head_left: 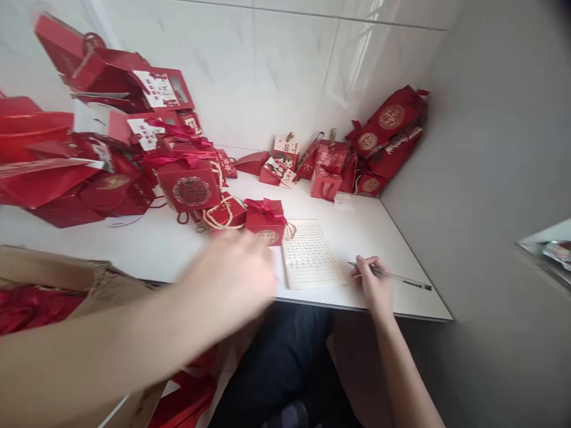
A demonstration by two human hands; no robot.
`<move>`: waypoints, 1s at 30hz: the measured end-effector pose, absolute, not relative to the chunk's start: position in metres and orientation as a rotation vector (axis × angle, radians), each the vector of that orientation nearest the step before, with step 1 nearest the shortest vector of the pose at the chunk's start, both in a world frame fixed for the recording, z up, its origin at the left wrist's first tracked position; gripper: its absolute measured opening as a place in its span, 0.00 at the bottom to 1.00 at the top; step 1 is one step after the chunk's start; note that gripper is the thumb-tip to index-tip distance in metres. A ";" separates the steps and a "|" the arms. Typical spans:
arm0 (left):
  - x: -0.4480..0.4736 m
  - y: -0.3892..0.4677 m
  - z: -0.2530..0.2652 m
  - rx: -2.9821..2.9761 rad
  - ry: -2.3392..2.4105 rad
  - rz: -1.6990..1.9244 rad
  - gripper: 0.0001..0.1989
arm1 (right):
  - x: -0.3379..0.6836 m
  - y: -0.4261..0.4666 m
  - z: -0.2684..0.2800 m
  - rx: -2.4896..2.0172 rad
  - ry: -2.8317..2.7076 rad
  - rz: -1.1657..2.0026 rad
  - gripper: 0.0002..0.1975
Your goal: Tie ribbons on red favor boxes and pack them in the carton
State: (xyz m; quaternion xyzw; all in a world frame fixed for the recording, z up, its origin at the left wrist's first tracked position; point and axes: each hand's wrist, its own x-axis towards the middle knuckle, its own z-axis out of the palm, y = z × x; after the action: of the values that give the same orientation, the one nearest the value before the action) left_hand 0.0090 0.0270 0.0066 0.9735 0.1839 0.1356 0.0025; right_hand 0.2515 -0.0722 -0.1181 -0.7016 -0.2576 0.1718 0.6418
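My right hand is closed round a slim pen, just right of an open notebook. The pen's tip points left toward the page, and its clear barrel reaches out to the right. Rows of handwriting fill the upper page, above bare ruled lines. My left hand, smeared by motion, is over the table's front part; its fingers cannot be made out. Just beyond it stands a red gift box with a ribbon bow and a gold round emblem. Another red box with gold cord handles sits to its left.
Red gift boxes are heaped on the left of the white table. More red boxes line the tiled wall. A grey panel closes off the right. A cardboard carton with red contents stands at lower left.
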 end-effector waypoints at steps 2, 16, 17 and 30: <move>0.048 -0.001 -0.004 3.234 0.285 0.076 0.09 | 0.248 -0.068 -0.116 -1.593 -0.637 0.369 0.19; 0.106 -0.035 -0.140 3.125 0.705 0.623 0.22 | 0.240 -0.036 -0.118 -1.665 -0.945 0.496 0.15; 0.108 -0.037 -0.142 3.089 0.733 0.653 0.22 | 0.240 -0.036 -0.119 -1.676 -0.952 0.505 0.15; 0.109 -0.038 -0.141 2.993 0.766 0.689 0.20 | 0.241 -0.037 -0.119 -1.752 -0.908 0.489 0.15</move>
State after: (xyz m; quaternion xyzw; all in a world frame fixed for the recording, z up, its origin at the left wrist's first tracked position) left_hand 0.1094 -0.0381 -0.1410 0.9454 0.2421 0.2178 -0.0118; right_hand 0.2408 -0.0370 -0.1193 -0.7326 -0.3798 0.2046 0.5265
